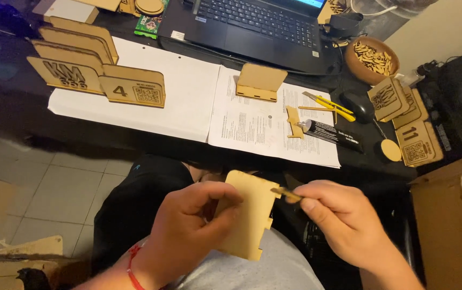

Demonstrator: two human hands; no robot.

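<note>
- The left hand (188, 225) is gripping a notched plywood panel (247, 215) over the person's lap, just below the near edge of the surface (26, 115); thumb and fingers are clamped on the panel's left side.
- The right hand (338, 220) is pinching a thin wooden stick (286, 194), its tip touching the panel's upper right corner.
- Judging by this, the step in hand is working along the panel's notched edge; the next move is calling for a steady stick tip and a firm hold on the panel.
- A black tube (330, 133) and a yellow utility knife (330, 104) are lying on printed sheets (252, 126) near the middle of the surface.
- Finished wooden plaques (96, 80), some engraved with a numeral and a square code, are standing at the far left; flat ones (411, 126) are stacked at the right edge.
- A brown bowl of wooden pieces (373, 58) is sitting toward the far right corner, beside a laptop (252, 27).
- An open cardboard box (451, 225) is standing off the surface, at the right.
</note>
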